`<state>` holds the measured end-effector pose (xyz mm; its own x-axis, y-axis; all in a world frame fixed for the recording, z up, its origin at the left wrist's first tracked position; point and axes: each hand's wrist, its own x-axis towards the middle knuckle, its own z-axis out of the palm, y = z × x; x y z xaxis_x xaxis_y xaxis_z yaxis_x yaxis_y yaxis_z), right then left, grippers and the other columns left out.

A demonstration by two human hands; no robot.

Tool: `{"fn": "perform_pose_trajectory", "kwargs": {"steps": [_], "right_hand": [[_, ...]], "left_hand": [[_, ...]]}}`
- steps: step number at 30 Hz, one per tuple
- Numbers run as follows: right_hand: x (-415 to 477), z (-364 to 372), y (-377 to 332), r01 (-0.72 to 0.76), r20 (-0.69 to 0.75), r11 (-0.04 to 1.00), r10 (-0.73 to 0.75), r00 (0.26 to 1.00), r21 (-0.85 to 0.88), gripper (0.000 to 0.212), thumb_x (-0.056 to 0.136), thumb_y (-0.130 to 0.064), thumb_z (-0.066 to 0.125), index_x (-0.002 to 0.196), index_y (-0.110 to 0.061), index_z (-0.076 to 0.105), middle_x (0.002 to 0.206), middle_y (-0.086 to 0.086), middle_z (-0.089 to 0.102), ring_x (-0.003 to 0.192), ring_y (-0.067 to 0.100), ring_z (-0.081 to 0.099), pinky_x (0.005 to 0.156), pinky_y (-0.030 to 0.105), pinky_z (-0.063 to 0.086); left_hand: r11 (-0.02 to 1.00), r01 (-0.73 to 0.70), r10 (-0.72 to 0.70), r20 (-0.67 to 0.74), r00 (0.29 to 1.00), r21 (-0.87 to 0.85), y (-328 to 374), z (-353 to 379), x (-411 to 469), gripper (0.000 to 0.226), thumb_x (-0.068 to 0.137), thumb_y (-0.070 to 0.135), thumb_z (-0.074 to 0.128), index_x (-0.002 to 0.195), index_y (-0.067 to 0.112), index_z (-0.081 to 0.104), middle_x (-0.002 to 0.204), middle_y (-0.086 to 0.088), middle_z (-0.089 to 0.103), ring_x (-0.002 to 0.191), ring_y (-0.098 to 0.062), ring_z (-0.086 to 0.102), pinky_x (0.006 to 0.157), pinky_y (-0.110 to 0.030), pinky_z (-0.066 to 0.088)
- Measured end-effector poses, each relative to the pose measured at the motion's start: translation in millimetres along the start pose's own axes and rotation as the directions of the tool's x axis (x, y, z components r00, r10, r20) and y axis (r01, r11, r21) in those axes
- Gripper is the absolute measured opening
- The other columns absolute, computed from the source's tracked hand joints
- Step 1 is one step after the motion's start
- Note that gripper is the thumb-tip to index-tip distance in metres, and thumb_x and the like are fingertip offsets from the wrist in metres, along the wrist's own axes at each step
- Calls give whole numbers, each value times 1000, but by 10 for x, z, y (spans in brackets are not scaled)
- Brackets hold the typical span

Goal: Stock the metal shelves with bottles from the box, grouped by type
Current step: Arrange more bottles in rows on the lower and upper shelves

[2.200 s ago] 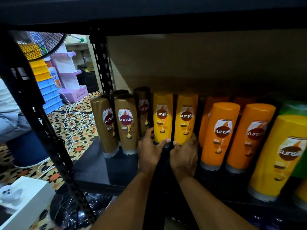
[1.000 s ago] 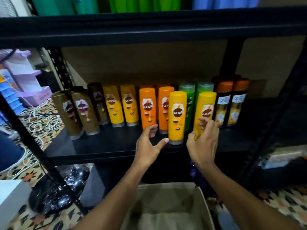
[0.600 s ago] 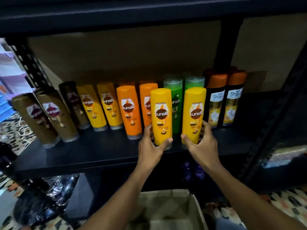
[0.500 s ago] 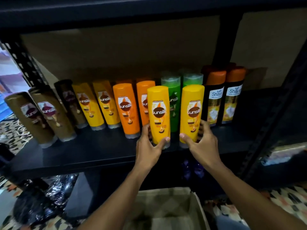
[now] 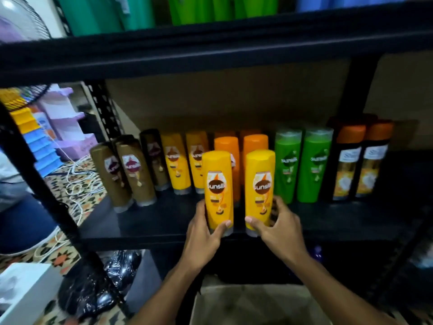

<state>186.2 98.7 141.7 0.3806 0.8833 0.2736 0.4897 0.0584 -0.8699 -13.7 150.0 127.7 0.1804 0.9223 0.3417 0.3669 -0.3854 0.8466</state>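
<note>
The left hand (image 5: 201, 233) grips one yellow Sunsilk bottle (image 5: 219, 191) by its foot, the right hand (image 5: 278, 228) a second yellow bottle (image 5: 260, 191), both upright at the front of the metal shelf (image 5: 145, 221), likely to square the pair before the orange bottles (image 5: 226, 146).

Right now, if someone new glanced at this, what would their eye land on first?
Two bright yellow bottles at the front edge of the black shelf, the left hand gripping one and the right hand the other, just ahead of the orange bottles. Behind them a colour-sorted row runs from brown bottles at the left through green bottles to black bottles with orange caps at the right.
</note>
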Motion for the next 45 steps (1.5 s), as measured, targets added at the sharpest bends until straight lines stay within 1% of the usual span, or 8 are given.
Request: {"fn": "perform_pose_trajectory", "kwargs": {"steps": [4, 8, 16, 20, 25, 31, 39, 45], "right_hand": [[-26, 572, -184, 21, 51, 999, -23, 998, 32, 75, 65, -67, 79, 129, -41, 50, 113, -17, 69, 103, 5, 67, 90, 40, 58], [29, 1081, -366, 40, 58, 998, -43, 997, 55, 74, 71, -59, 82, 134, -37, 50, 119, -17, 67, 107, 7, 66, 92, 38, 57], [228, 1711, -572, 58, -77, 994, -51, 996, 95, 71, 87, -41, 74, 146, -27, 37, 139, -4, 50, 126, 14, 50, 97, 33, 45], [320, 1852, -535, 33, -107, 994, -22, 994, 104, 73, 88, -49, 68, 150, -31, 33, 143, -6, 47, 128, 15, 48, 99, 38, 47], [340, 1900, -530, -16, -136, 998, 25, 990, 61, 76, 85, -58, 65, 150, -32, 35, 144, -4, 48, 131, 19, 48, 100, 43, 47], [336, 1909, -545, -31, -182, 999, 37, 983, 38, 80, 82, -52, 75, 149, -27, 40, 141, -1, 52, 130, 21, 49, 100, 39, 44], [346, 1919, -510, -39, -204, 999, 41, 978, 13, 67, 84, -42, 77, 141, -25, 48, 134, 0, 59, 124, 23, 55, 97, 46, 52], [336, 1924, -544, -42, -196, 999, 42, 980, 5, 67, 86, -43, 74, 144, -24, 45, 137, 3, 58, 125, 27, 55, 98, 45, 51]], "left_hand": [[999, 42, -42, -49, 998, 16, -241, -482, 28, 67, 90, 32, 76, 143, 35, 35, 126, 22, 59, 114, 11, 57, 85, -8, 49], [998, 65, -64, -88, 994, 7, -462, -860, 142, 72, 91, 31, 75, 149, 31, 33, 127, 27, 56, 113, 16, 55, 95, -21, 51], [999, 42, -41, -62, 997, 28, -770, -1095, 437, 76, 96, 38, 66, 153, 31, 16, 137, 15, 49, 119, -7, 57, 85, -8, 45], [998, 36, -31, -83, 996, 49, -842, -1077, 519, 72, 95, 37, 69, 151, 29, 24, 138, 13, 48, 113, 9, 53, 81, -4, 45], [997, 76, -71, -210, 975, 19, -897, -1029, 588, 72, 80, 46, 82, 139, 30, 44, 131, 7, 52, 120, -11, 54, 93, -33, 53], [991, 131, -134, -217, 967, -28, -870, -990, 671, 78, 79, 40, 85, 144, 30, 42, 136, 6, 56, 121, -12, 56, 97, -39, 54], [981, 176, -188, -181, 965, -80, -757, -966, 777, 64, 75, 31, 90, 126, 31, 51, 106, 21, 59, 94, 13, 56, 70, -2, 46], [978, 203, -208, -197, 958, -43, -762, -973, 780, 64, 72, 30, 92, 126, 21, 60, 105, 13, 67, 88, 16, 57, 70, -1, 48]]}}
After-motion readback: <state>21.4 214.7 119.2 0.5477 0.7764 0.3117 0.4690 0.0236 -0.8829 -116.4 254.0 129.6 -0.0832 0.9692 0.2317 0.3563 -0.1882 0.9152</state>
